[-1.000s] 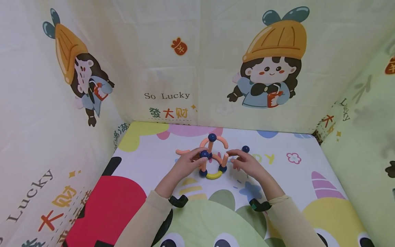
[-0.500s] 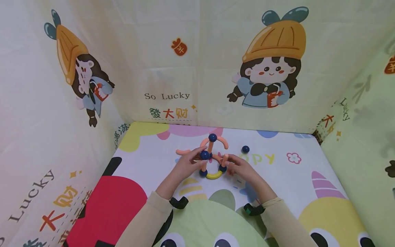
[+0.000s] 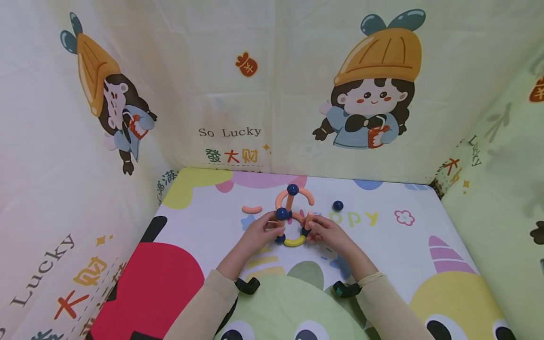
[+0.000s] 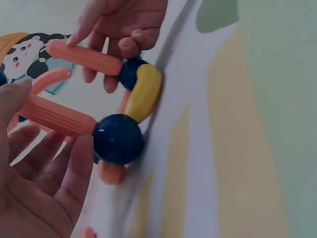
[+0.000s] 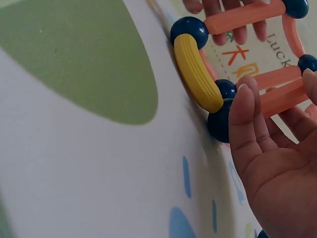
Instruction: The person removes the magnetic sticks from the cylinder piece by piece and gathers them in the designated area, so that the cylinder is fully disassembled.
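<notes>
A frame of pink rods, dark blue balls and one curved yellow piece (image 3: 295, 242) stands on the table between the hands. My left hand (image 3: 256, 236) grips the upright pink rod (image 4: 62, 115) at its left front, thumb on one side and fingers behind, below a blue ball (image 3: 282, 214). With the right hand (image 3: 333, 234) I hold the right upright pink rod (image 5: 285, 97), just above its base ball (image 5: 219, 121). At the back, a taller pink rod (image 3: 290, 203) carries a blue ball (image 3: 293, 189) with curved pink pieces on both sides.
A loose curved pink piece (image 3: 252, 209) lies to the left of the frame. Behind the right hand, one loose blue ball (image 3: 337, 205) rests on the patterned tabletop (image 3: 221, 208). Printed cloth walls (image 3: 293, 94) enclose the back and sides.
My right hand has moved left from beside the frame and taken hold of the right upright rod. The left fingers have shifted down from around the front ball to the rod below.
</notes>
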A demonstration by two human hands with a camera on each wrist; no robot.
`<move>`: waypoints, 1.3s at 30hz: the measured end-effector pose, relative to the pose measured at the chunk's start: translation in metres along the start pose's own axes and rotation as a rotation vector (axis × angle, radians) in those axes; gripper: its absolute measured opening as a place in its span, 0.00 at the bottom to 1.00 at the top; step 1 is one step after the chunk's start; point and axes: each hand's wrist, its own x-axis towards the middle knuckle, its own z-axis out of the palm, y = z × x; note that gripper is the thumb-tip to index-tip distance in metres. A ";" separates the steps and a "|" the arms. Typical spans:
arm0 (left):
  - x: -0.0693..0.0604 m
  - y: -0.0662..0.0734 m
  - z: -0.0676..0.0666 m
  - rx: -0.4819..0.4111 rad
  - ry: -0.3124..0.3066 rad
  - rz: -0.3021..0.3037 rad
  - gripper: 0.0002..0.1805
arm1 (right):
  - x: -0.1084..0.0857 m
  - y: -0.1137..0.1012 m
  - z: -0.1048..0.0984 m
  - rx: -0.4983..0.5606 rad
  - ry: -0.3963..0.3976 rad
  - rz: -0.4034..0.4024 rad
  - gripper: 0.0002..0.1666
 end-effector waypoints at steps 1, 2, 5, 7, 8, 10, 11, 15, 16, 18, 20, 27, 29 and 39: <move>0.000 -0.003 0.002 0.016 -0.005 0.000 0.31 | 0.000 0.000 0.000 0.009 -0.005 -0.008 0.30; -0.001 -0.006 0.004 0.037 -0.007 0.002 0.28 | -0.001 0.001 0.000 0.012 -0.010 -0.021 0.30; -0.002 -0.012 0.009 0.053 -0.004 -0.004 0.22 | -0.002 0.001 0.000 0.019 -0.032 -0.051 0.30; -0.002 -0.014 0.011 0.056 0.001 -0.012 0.21 | -0.002 0.002 0.000 0.022 -0.040 -0.060 0.30; -0.002 -0.015 0.012 0.055 0.004 -0.015 0.21 | -0.003 0.002 0.000 0.018 -0.042 -0.061 0.30; -0.003 -0.015 0.013 0.050 0.007 -0.023 0.23 | -0.003 0.002 0.000 0.011 -0.038 -0.057 0.29; -0.003 -0.015 0.013 0.051 0.007 -0.023 0.24 | -0.004 0.002 0.000 0.009 -0.035 -0.052 0.29; -0.004 -0.016 0.013 0.043 0.005 -0.023 0.25 | -0.004 0.001 0.000 0.011 -0.032 -0.057 0.29; -0.004 -0.016 0.013 0.042 0.005 -0.022 0.25 | -0.005 0.001 0.001 0.016 -0.032 -0.059 0.29; -0.004 -0.017 0.014 0.040 0.006 -0.019 0.25 | -0.005 0.001 0.001 0.017 -0.032 -0.064 0.30; -0.003 -0.018 0.014 0.043 0.009 -0.014 0.25 | -0.004 0.002 0.001 0.011 -0.029 -0.066 0.29; -0.002 -0.018 0.014 0.051 0.018 -0.009 0.25 | -0.003 0.003 -0.001 -0.040 -0.006 -0.056 0.28; -0.002 -0.017 0.014 0.044 0.016 -0.013 0.25 | -0.005 0.001 -0.001 -0.062 0.009 -0.054 0.28; -0.002 -0.019 0.014 0.030 0.008 -0.022 0.25 | -0.014 -0.005 -0.022 -0.180 0.112 -0.011 0.25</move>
